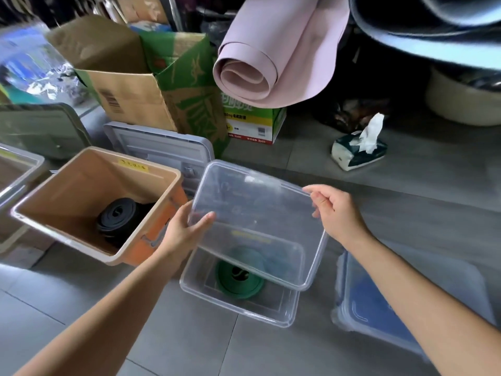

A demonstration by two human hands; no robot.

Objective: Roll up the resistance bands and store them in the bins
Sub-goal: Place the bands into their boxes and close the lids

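Note:
I hold a clear plastic lid [260, 213] tilted above a clear bin [235, 308] on the floor. My left hand [187, 226] grips the lid's left edge and my right hand [333, 210] pinches its right corner. Inside the clear bin lies a rolled green resistance band [238, 280], partly seen through the lid. To the left stands an orange bin [162, 226] with a beige inside, holding a rolled black resistance band [116, 218].
A blue-tinted clear bin [379, 302] sits at the right. Behind are a grey lid [160, 147], cardboard boxes [130, 85], a rolled pink mat [271, 63] and a tissue pack [357, 153]. Another clear bin [16, 169] is at the far left.

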